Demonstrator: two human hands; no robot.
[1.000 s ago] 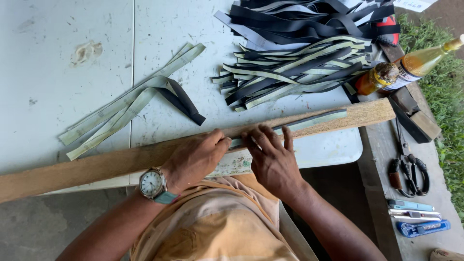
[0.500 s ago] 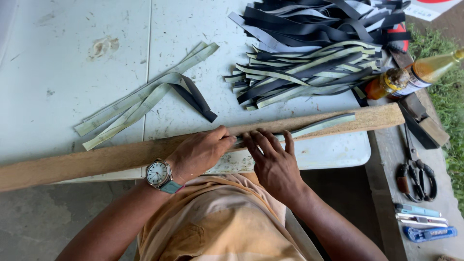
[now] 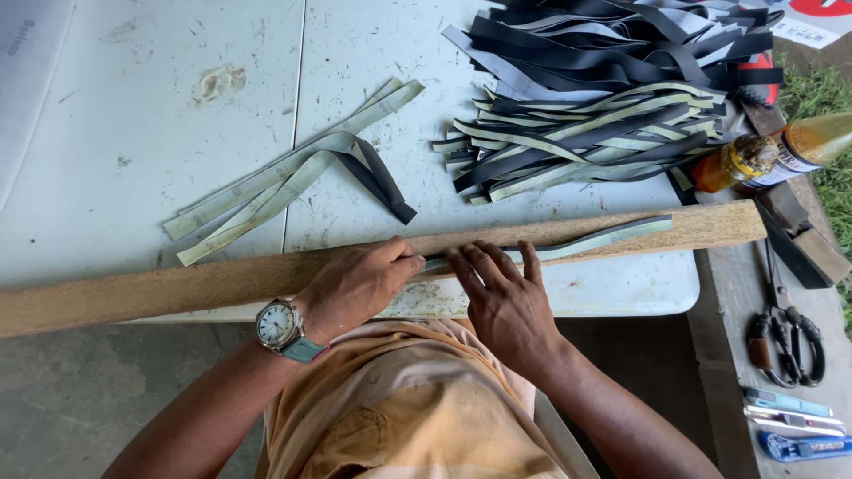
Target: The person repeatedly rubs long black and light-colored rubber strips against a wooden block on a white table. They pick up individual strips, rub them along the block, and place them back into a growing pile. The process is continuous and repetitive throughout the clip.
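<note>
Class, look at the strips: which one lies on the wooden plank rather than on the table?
The single pale green strip under both hands' fingertips; the folded bundle and the big pile lie on the white table.

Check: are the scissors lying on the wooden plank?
No, the scissors lie on the grey ledge at the right, apart from the wooden plank.
</note>
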